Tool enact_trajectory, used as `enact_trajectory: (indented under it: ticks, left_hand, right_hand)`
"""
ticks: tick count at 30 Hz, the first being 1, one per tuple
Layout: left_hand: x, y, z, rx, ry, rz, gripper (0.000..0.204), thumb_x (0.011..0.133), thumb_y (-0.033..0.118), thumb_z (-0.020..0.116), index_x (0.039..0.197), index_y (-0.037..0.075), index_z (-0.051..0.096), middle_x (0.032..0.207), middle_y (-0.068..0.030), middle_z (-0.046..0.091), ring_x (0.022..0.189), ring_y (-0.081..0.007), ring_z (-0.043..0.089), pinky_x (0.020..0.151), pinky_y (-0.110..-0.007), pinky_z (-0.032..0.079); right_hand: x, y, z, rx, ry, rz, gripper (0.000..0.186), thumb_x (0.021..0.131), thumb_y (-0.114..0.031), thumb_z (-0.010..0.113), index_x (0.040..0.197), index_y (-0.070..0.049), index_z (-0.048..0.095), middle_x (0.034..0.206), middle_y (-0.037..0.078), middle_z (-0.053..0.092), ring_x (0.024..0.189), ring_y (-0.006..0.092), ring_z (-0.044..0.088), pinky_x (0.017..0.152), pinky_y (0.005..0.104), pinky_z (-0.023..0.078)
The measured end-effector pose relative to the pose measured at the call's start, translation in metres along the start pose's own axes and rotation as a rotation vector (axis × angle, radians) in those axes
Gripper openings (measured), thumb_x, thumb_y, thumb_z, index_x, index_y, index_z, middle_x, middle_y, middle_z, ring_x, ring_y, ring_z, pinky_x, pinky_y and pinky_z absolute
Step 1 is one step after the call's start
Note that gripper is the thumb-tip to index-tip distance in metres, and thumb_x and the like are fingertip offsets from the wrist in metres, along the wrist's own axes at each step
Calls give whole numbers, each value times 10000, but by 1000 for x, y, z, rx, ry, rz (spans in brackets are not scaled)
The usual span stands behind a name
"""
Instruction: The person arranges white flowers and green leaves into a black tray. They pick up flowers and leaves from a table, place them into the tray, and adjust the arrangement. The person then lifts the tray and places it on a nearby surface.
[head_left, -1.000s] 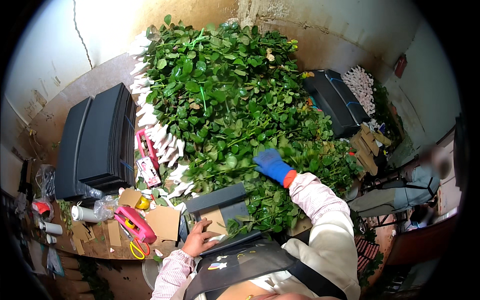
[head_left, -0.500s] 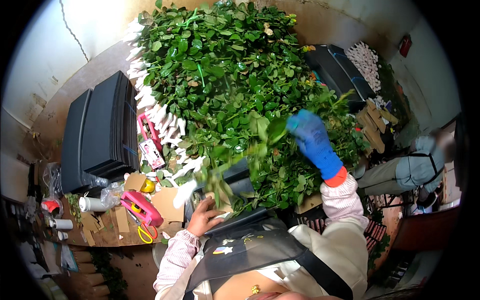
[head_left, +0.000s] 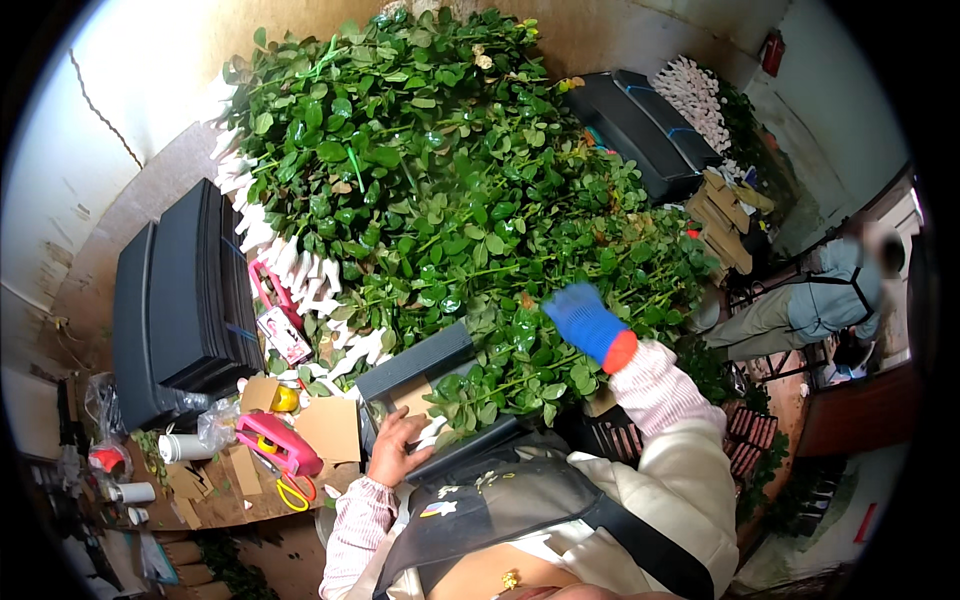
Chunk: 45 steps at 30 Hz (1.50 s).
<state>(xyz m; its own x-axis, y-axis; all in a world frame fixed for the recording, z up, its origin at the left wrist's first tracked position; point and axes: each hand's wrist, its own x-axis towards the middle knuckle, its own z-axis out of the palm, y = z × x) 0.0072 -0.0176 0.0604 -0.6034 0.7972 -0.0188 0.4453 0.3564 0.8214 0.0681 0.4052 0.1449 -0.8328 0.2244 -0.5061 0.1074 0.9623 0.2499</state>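
My bare left hand (head_left: 397, 446) lies at the end of a dark corrugated sheet (head_left: 415, 362) bent up like a trough, its fingers stretched out beside white-netted flower heads (head_left: 431, 432). Leafy stems (head_left: 485, 393) lie across the trough, with brown cardboard showing under them. My right hand (head_left: 585, 322), in a blue knitted glove with a red cuff, is over the leaves to the right of the trough. Its fingers are smeared by motion, and I cannot make out anything in them. Beyond both hands spreads a big heap of green leafy stems (head_left: 430, 200), white-netted heads along its left side.
Stacks of dark sheets (head_left: 205, 290) stand at the left and more dark sheets (head_left: 640, 130) at the far right. A pink tape dispenser (head_left: 280, 445), yellow-handled scissors (head_left: 295, 492), cardboard (head_left: 328, 430) and a white cup (head_left: 185, 447) lie near left. Another person (head_left: 830, 290) is at the right.
My right hand has come left and nearer from over the heap. The leafy stem blurred in the air before now lies among the others at the trough. My left hand has barely moved.
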Motion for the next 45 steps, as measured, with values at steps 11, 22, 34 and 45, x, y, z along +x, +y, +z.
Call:
enact_trajectory:
  ticks: [11,22,34,45]
  left_hand:
    - [15,-6,12,113,150,28,244,813,184,805,1021,81,730,1095,-38,748,1175,-331,599,1096,-550,382]
    - [15,-3,16,95,143,7,236,822,183,809,1042,114,761,1041,-49,747,1193,-324,604,1145,-614,303]
    - [17,-6,13,98,128,-2,251,815,195,801,1057,131,777,1077,-20,756,1182,-333,601,1166,-595,297]
    - [8,-8,19,73,180,-38,268,804,223,823,1057,142,782,1032,-56,749,1180,-323,607,1178,-634,260]
  right_hand:
    - [188,-37,-58,31,791,7,309,889,-158,663,1197,-159,647,1277,97,601,1196,300,569,1047,466,437]
    - [76,9,83,209,354,-390,320,888,-115,638,1198,-189,660,1093,95,684,1008,300,682,848,449,540]
    - [216,-35,-25,-289,903,-157,604,974,-106,519,1556,-217,405,1391,91,545,1372,300,457,1214,484,253]
    - [136,-66,-147,-52,932,-76,186,910,-222,611,1080,-206,687,899,48,577,955,246,567,899,404,452]
